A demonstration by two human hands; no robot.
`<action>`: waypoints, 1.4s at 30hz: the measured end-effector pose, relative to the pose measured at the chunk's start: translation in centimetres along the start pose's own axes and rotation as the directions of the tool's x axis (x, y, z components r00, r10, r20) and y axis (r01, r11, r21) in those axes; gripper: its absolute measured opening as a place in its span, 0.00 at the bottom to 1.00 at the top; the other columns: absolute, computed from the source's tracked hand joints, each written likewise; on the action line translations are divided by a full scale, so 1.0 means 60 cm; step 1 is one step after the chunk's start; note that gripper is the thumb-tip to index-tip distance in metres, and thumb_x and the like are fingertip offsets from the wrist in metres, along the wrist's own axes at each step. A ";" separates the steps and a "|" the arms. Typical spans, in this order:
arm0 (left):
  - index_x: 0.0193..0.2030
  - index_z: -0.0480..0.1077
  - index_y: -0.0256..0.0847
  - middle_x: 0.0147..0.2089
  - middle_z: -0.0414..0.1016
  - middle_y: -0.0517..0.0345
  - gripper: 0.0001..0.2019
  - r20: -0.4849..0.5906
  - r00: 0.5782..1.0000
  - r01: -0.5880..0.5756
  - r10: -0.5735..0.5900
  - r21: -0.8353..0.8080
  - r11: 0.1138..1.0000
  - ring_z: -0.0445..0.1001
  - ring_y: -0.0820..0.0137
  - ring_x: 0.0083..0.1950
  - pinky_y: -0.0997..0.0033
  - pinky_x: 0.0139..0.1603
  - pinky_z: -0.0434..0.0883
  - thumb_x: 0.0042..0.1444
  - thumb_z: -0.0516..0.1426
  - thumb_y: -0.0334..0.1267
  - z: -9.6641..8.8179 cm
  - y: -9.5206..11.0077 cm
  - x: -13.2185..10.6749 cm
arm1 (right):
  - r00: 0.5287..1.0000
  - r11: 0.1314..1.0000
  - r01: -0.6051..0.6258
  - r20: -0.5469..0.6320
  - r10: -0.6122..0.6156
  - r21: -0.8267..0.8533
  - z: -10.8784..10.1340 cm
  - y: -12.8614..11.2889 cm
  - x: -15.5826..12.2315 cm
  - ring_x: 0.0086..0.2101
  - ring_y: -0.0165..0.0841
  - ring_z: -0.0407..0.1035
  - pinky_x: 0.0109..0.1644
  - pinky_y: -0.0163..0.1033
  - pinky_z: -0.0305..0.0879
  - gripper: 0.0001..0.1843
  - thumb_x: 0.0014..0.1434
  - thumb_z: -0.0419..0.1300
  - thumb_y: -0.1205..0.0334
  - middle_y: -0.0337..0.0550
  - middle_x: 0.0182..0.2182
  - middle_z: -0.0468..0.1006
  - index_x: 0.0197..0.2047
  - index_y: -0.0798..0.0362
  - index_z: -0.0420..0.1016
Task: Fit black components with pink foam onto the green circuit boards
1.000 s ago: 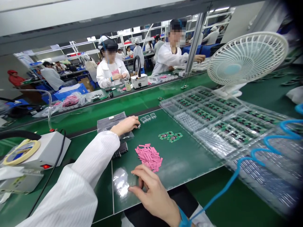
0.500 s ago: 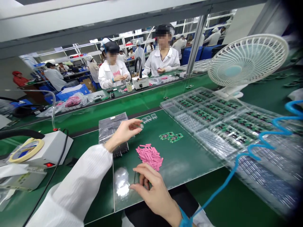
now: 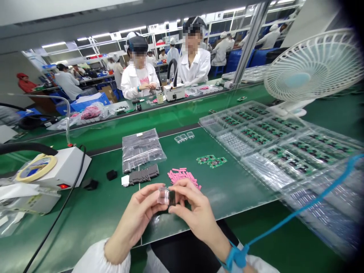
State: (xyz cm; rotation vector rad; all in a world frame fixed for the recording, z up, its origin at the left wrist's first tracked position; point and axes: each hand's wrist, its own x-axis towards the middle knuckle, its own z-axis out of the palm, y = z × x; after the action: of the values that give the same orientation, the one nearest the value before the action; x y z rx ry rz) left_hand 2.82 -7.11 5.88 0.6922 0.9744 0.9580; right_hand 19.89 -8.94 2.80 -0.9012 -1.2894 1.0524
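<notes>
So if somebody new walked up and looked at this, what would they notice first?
Probably the big white fan at the upper right, and the bright pink strips heaped on the green table just beyond the hands. Then, low in the middle, the left hand holds a small clear plastic piece close to a dark piece in the right hand.

Electronics factory: circuit boards (image 3: 217, 162), white-coated workers (image 3: 196, 68)

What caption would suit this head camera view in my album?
Left hand holding a clear piece, right hand a dark piece, near pink strips.
</notes>
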 end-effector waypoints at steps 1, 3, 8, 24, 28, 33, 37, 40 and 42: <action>0.43 0.81 0.37 0.37 0.83 0.51 0.15 0.002 1.000 -0.006 0.006 0.002 1.000 0.80 0.69 0.35 0.71 0.41 0.78 0.50 0.71 0.40 0.000 -0.003 -0.002 | 1.000 1.000 -0.015 0.010 0.015 0.007 0.002 0.002 0.000 0.30 0.30 0.69 0.30 0.36 0.68 0.13 0.55 0.71 0.56 0.42 0.39 0.72 0.44 0.47 0.82; 0.42 0.82 0.38 0.38 0.83 0.51 0.14 0.008 1.000 -0.018 0.018 0.008 1.000 0.79 0.69 0.36 0.71 0.41 0.78 0.49 0.71 0.41 -0.001 -0.008 -0.007 | 0.999 0.999 -0.038 0.021 0.038 0.009 0.004 0.006 -0.001 0.30 0.30 0.68 0.30 0.35 0.68 0.13 0.55 0.71 0.56 0.42 0.39 0.71 0.44 0.47 0.82; 0.41 0.82 0.39 0.38 0.83 0.51 0.14 0.026 0.999 -0.021 0.021 0.011 1.000 0.79 0.69 0.37 0.71 0.42 0.78 0.48 0.71 0.42 -0.001 -0.011 -0.014 | 0.996 0.996 -0.052 0.064 0.057 -0.075 0.002 0.008 -0.003 0.31 0.30 0.67 0.31 0.35 0.67 0.12 0.57 0.70 0.60 0.41 0.39 0.71 0.45 0.47 0.81; 0.44 0.81 0.38 0.41 0.84 0.47 0.14 0.034 0.996 0.090 -0.084 -0.246 0.965 0.81 0.66 0.39 0.69 0.44 0.78 0.49 0.70 0.37 0.003 -0.040 -0.014 | 0.973 0.907 0.159 0.220 -0.076 -0.389 -0.035 -0.014 0.014 0.38 0.34 0.71 0.42 0.39 0.72 0.14 0.66 0.61 0.61 0.45 0.43 0.74 0.55 0.49 0.76; 0.46 0.80 0.39 0.42 0.84 0.46 0.17 0.008 0.994 0.103 -0.107 -0.339 0.935 0.81 0.65 0.39 0.67 0.45 0.79 0.48 0.71 0.37 0.010 -0.048 -0.017 | 0.976 0.686 0.177 0.215 -0.031 -0.706 -0.084 -0.005 0.072 0.37 0.34 0.71 0.43 0.39 0.69 0.11 0.69 0.52 0.70 0.44 0.37 0.74 0.40 0.53 0.76; 0.44 0.80 0.39 0.39 0.84 0.48 0.18 -0.047 0.987 0.122 -0.155 -0.418 0.900 0.81 0.68 0.37 0.71 0.42 0.79 0.46 0.72 0.37 0.021 -0.064 -0.019 | 0.957 0.539 0.182 0.274 0.093 -0.822 -0.113 0.018 0.140 0.37 0.36 0.69 0.43 0.41 0.65 0.11 0.62 0.57 0.76 0.43 0.32 0.73 0.31 0.53 0.74; 0.44 0.80 0.38 0.39 0.84 0.46 0.18 -0.049 0.985 0.127 -0.163 -0.429 0.894 0.81 0.68 0.37 0.71 0.42 0.80 0.46 0.73 0.38 0.023 -0.070 -0.021 | 0.946 0.502 0.190 0.293 0.135 -0.844 -0.115 0.038 0.157 0.36 0.36 0.67 0.41 0.40 0.62 0.13 0.62 0.57 0.77 0.42 0.30 0.72 0.28 0.53 0.72; 0.43 0.80 0.37 0.39 0.84 0.46 0.17 -0.031 0.987 0.126 -0.155 -0.430 0.894 0.81 0.69 0.36 0.71 0.42 0.80 0.46 0.73 0.38 0.022 -0.072 -0.023 | 0.947 0.513 0.191 0.295 0.129 -0.837 -0.117 0.045 0.160 0.36 0.36 0.66 0.41 0.40 0.61 0.14 0.63 0.55 0.77 0.43 0.31 0.71 0.29 0.53 0.71; 0.43 0.80 0.37 0.39 0.84 0.46 0.17 -0.031 0.988 0.122 -0.151 -0.441 0.889 0.82 0.69 0.36 0.71 0.42 0.80 0.47 0.73 0.38 0.022 -0.073 -0.024 | 0.950 0.536 0.190 0.291 0.110 -0.823 -0.117 0.041 0.159 0.36 0.36 0.66 0.42 0.40 0.61 0.14 0.63 0.55 0.76 0.42 0.30 0.70 0.29 0.53 0.69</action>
State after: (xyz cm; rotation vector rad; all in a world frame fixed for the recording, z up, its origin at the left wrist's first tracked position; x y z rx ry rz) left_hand 5.20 -10.37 3.32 0.2095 0.8106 1.0338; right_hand 26.48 1.22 2.63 -1.4518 -2.1696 0.4634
